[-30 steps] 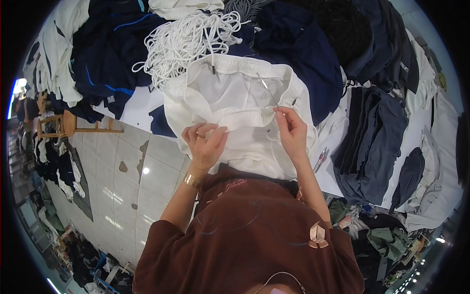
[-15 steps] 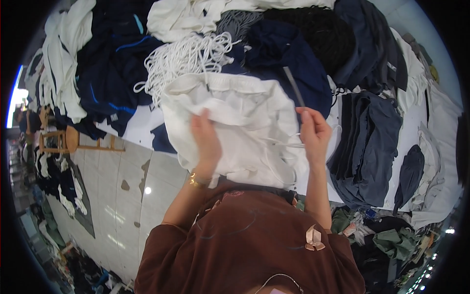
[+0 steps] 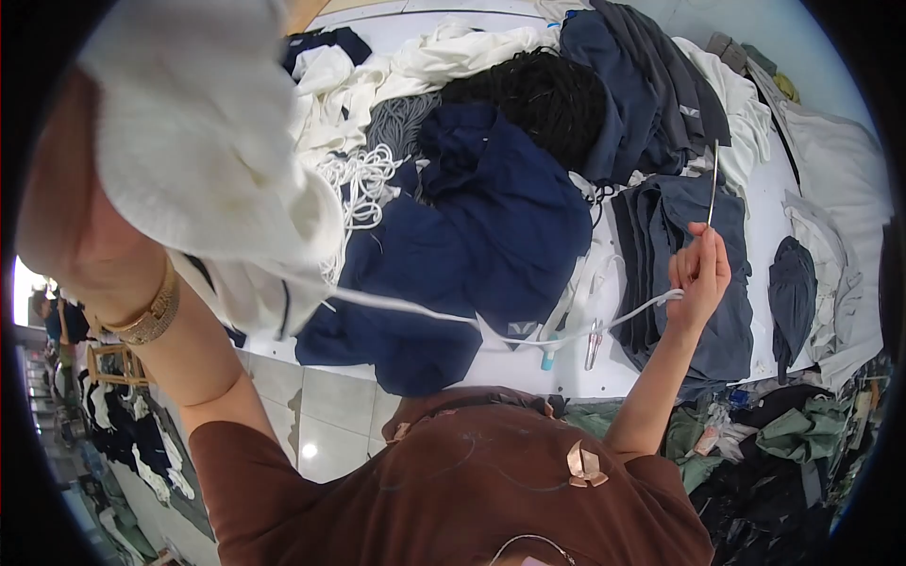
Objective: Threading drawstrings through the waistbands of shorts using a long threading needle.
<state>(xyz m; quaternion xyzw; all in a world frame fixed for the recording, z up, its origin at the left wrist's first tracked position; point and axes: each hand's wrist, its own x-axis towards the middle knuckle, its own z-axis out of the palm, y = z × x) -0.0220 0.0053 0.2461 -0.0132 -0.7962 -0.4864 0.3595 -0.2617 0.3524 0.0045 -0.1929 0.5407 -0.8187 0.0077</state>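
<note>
High at the left, close to the camera, my left hand (image 3: 71,203) grips a white garment (image 3: 212,141) that looks like shorts. The cloth is lifted and blurred, and it hides most of those fingers. My right hand (image 3: 700,275) is closed at the right, pinching a thin metal rod (image 3: 714,184) that points up and away. A white drawstring cord (image 3: 406,305) stretches from the garment across to the right hand, whose lower fingers hold its end. Below the cord lies a navy garment (image 3: 472,226) spread on the white table (image 3: 604,377).
Behind are a pile of white cords (image 3: 359,184), grey cords (image 3: 401,123) and black cords (image 3: 538,99). Folded dark grey garments (image 3: 651,274) lie by my right hand. Small snips (image 3: 594,344) and a blue-capped tube (image 3: 549,354) rest near the front edge.
My left hand has swung up and left with the white garment, uncovering the navy one. My right hand has moved right with the rod, and the cord is now drawn out long between them.
</note>
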